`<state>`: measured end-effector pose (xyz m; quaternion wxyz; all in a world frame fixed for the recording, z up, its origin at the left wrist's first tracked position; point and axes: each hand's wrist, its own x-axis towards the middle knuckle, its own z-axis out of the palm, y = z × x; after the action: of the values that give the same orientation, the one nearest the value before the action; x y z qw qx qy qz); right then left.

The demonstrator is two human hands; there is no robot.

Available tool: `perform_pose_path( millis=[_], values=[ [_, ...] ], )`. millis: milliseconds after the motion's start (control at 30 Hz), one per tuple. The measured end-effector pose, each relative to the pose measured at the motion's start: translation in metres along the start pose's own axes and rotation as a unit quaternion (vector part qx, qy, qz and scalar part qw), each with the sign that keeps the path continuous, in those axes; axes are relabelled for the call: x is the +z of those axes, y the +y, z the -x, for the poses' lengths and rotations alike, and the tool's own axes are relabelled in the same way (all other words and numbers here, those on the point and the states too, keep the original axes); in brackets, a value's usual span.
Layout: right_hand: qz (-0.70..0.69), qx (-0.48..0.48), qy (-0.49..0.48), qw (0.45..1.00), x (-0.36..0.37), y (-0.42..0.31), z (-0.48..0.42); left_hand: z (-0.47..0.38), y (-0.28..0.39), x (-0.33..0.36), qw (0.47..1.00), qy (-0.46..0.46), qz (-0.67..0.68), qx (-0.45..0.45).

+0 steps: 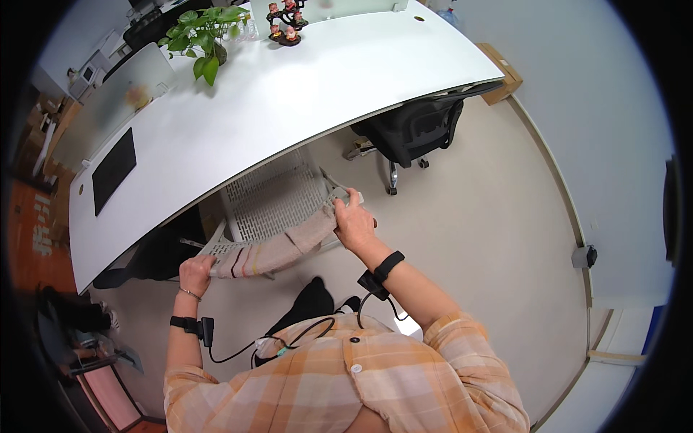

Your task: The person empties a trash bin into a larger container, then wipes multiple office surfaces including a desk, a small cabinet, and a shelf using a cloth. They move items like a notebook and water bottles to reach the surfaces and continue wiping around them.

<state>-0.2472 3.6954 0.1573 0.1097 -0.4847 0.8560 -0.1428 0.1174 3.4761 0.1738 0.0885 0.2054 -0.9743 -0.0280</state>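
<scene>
A pale plastic chair with a slotted seat point(276, 195) stands partly under the white table. Over the top of its backrest hangs a beige towel point(276, 251) with dark, red and yellow stripes near its left end. My left hand point(196, 275) is closed around the left end of the backrest, by the towel's edge. At the right end, my right hand point(353, 219) grips the backrest's corner, its fingers touching the towel's edge. Both wrists wear black straps with small cabled devices.
The white table point(303, 92) bears a potted plant point(203, 38), a figurine ornament point(287, 24) and a black mat point(115, 170). A black office chair point(414, 130) stands right of the pale one. Cardboard boxes point(498, 73) sit by the wall. Another person is at the far left.
</scene>
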Motion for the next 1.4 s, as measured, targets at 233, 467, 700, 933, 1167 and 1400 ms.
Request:
perform_pose_path(
  millis=[233,467,700,933,1167,1400],
  values=[
    [-0.044,-0.126,-0.097,0.986,-0.032,0.021,0.001,0.004,0.008,0.003,0.997,-0.004,-0.011,-0.072],
    [-0.093,-0.166,-0.169,0.967,-0.097,0.14,-0.078,0.008,0.013,0.012,0.987,0.034,-0.037,-0.154],
    [-0.502,-0.001,0.052,0.863,-0.133,0.199,-0.255,0.005,0.026,0.006,0.96,-0.022,-0.043,-0.277],
    [-0.044,-0.009,0.131,0.99,-0.069,0.232,-0.359,0.006,0.053,-0.001,0.822,0.052,0.075,-0.563],
    [-0.027,-0.058,0.159,0.985,-0.029,0.175,-0.503,-0.053,0.155,-0.085,0.805,0.091,-0.011,-0.586],
    [-0.168,-0.423,0.062,0.888,0.026,0.041,-0.529,-0.25,0.177,-0.131,0.856,0.063,0.024,-0.512]
  ],
)
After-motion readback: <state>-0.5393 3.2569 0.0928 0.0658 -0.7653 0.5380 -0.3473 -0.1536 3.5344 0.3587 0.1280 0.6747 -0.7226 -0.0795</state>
